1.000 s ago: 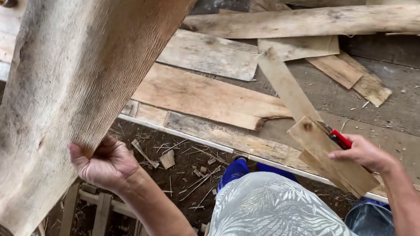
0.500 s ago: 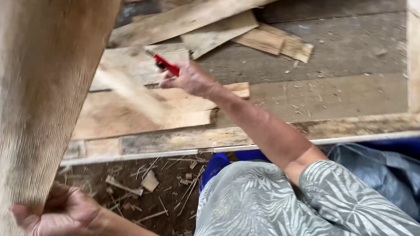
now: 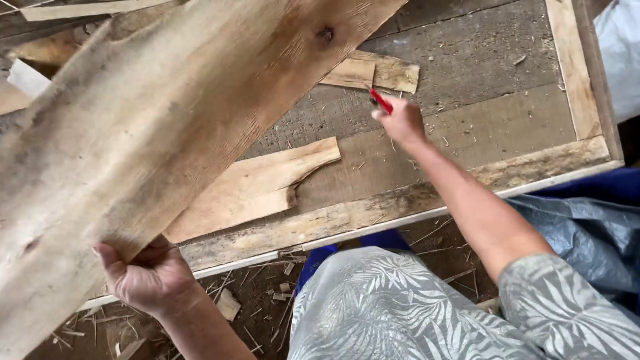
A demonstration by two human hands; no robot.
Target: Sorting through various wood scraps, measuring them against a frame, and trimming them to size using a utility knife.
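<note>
big rough plank (image 3: 162, 120) runs off the frame at top and bottom left, so its full length can't be told. it hides most of the scrap boards (image 3: 64, 46) behind it. left hand (image 3: 147, 277): fingertips tucked behind the plank edge. right hand (image 3: 403, 122) covers most of a red tool (image 3: 380, 101); only a blurred tip shows, kind unclear. blue tarp (image 3: 624, 218) is cut off at the right edge.
</note>
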